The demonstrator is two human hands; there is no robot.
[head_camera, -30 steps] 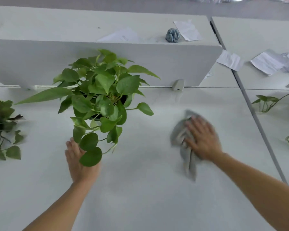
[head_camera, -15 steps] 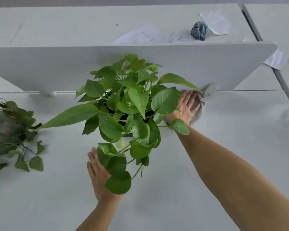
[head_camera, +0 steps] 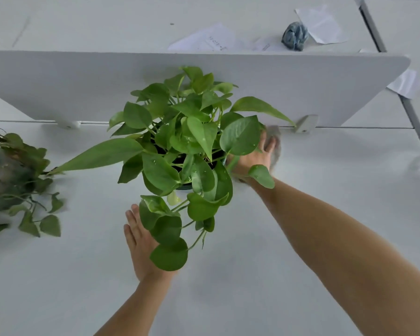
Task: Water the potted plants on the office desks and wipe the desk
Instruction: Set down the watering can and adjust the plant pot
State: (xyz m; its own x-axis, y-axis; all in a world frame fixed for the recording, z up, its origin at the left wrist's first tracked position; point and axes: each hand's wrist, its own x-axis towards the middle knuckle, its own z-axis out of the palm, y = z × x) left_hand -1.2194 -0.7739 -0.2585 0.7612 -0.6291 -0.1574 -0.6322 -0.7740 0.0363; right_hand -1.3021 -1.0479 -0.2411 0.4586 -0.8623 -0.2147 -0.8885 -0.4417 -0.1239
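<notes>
On the desk (head_camera: 228, 299), R hand (head_camera: 255, 157) presses cloth (head_camera: 274, 131) flat beside potted plant (head_camera: 187, 141); L hand (head_camera: 141, 241) lies flat, fingers straight.

The left hand (head_camera: 141, 241) and right hand (head_camera: 255, 158) are bare, as are both visible forearms (head_camera: 337, 238)

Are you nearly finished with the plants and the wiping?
Maybe done: tiny drops on the middle plant hint it was watered. In hand: the right hand presses a grey cloth on the desk by the divider. Left: I can't tell how much desk is unwiped, or whether the side plant got water.
</notes>
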